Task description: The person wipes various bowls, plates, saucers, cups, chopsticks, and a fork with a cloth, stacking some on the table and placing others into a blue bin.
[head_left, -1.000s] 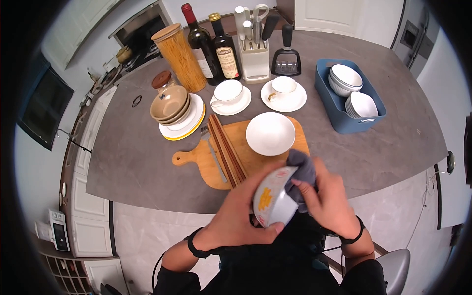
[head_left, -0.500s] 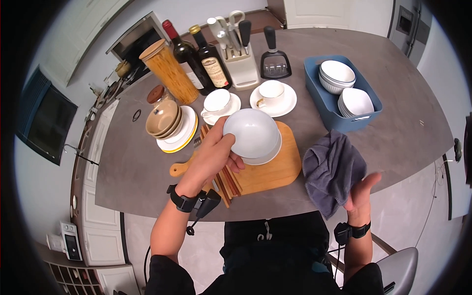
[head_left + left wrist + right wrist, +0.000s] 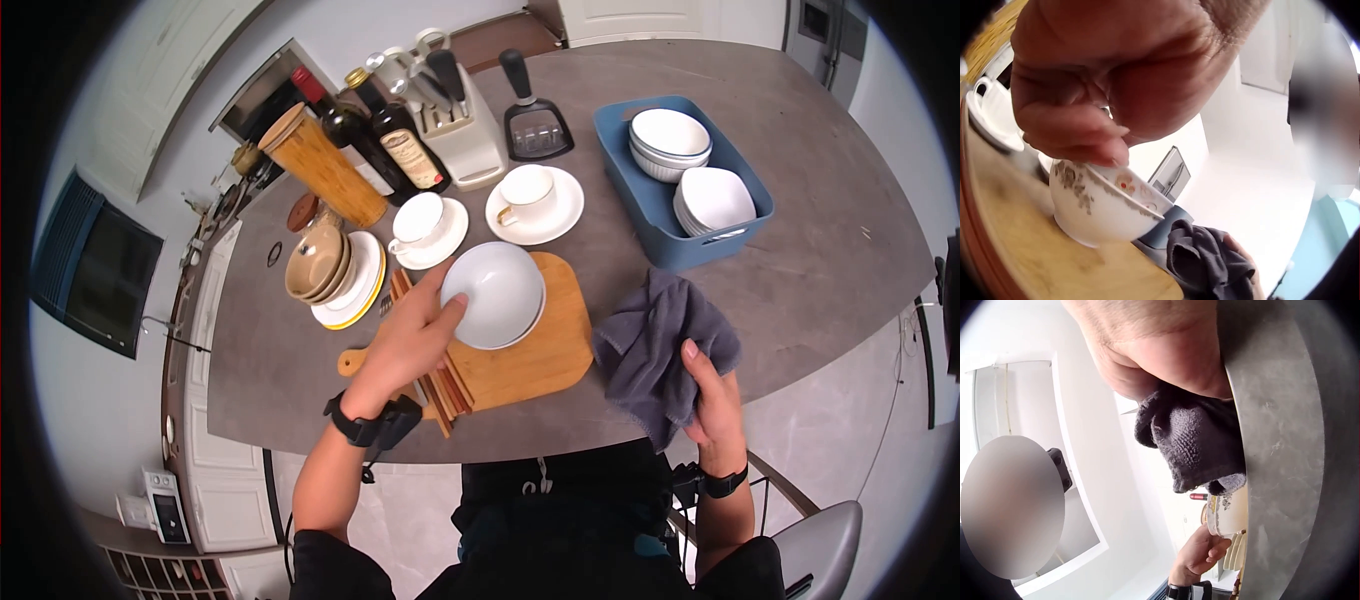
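Head view: white bowl (image 3: 494, 292) pinched at its near rim by the left hand (image 3: 408, 338), seated in or just above a second bowl on the cutting board (image 3: 530, 358). In the left wrist view the bowl (image 3: 1099, 203) shows a floral band under the rim, the thumb inside and the fingers (image 3: 1079, 134) outside; whether its foot fully rests on what is below cannot be told. Risk, as a judgement: a one-sided rim pinch gives little control of tilt, so the bowl could tip, knock the lower bowl and chip, or slide toward the chopsticks (image 3: 440, 385) beside the wrist if let go before it settles. The left forearm reaches forward over the table (image 3: 830, 250) edge, wrist bent down, palm toward the bowl. The right hand (image 3: 712, 395) is held low at the table's near edge, fingers curled round a grey cloth (image 3: 655, 350), which drapes partly over the edge; a loose hold could let it drop. Behind stand two cups on saucers (image 3: 528, 200), stacked plates (image 3: 335, 275) and a blue bin (image 3: 680, 180) of bowls.
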The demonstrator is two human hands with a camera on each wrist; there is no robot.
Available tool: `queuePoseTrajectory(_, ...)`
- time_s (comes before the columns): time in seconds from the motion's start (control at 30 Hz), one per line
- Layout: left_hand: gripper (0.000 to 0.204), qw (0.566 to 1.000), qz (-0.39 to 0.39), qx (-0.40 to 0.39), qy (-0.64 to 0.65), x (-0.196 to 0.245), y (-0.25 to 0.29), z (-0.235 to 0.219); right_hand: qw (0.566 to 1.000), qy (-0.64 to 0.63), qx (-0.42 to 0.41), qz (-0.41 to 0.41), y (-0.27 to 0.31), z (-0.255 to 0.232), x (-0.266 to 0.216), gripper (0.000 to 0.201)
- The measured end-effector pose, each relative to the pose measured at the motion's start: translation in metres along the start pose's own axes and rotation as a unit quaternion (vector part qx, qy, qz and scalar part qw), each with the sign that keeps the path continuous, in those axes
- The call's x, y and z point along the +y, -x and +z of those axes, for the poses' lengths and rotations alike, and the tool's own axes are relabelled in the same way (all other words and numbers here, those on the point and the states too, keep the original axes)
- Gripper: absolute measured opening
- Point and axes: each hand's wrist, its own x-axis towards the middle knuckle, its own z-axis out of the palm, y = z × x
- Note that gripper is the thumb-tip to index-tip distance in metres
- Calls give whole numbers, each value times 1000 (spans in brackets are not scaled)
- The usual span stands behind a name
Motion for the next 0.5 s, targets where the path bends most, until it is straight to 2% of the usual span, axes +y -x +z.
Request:
queuePoseTrajectory(0.03, 52, 989, 76, 69, -102, -1, -6, -5, 1000, -2, 4, -7, 1, -1, 1, 58)
queuePoseTrajectory(0.07, 52, 958, 151, 136, -200, 2, -11, -6, 1000, -1, -2, -20, 2, -2, 2, 58)
queuePoseTrajectory(0.1, 50, 969, 147, 159, -123, 7, -14, -9, 999, 1, -8, -31, 3, -2, 3, 59)
queuePoseTrajectory(0.13, 40, 964, 135, 164, -159, 30, -16, -14, 999, 1, -6, -35, 3, -2, 1, 59)
queuePoseTrajectory(0.2, 28, 915, 316, 186, -169, 59, -33, -12, 999, 4, -29, -32, 2, 1, -1, 59)
queuePoseTrajectory(0.27, 24, 878, 406, 159, -198, 94, -55, 6, 1000, 4, -12, -28, 1, 6, -4, 57)
queuePoseTrajectory(0.33, 25, 849, 462, 103, -237, 127, -87, 31, 1000, -3, 17, -10, 0, 5, -5, 54)
queuePoseTrajectory(0.43, 26, 832, 469, 83, -283, 164, -146, 73, 1000, -5, 22, -11, 0, 7, -5, 50)
queuePoseTrajectory(0.5, 29, 767, 533, 84, -349, 174, -191, 98, 1000, -14, 7, -2, -1, 3, -4, 51)
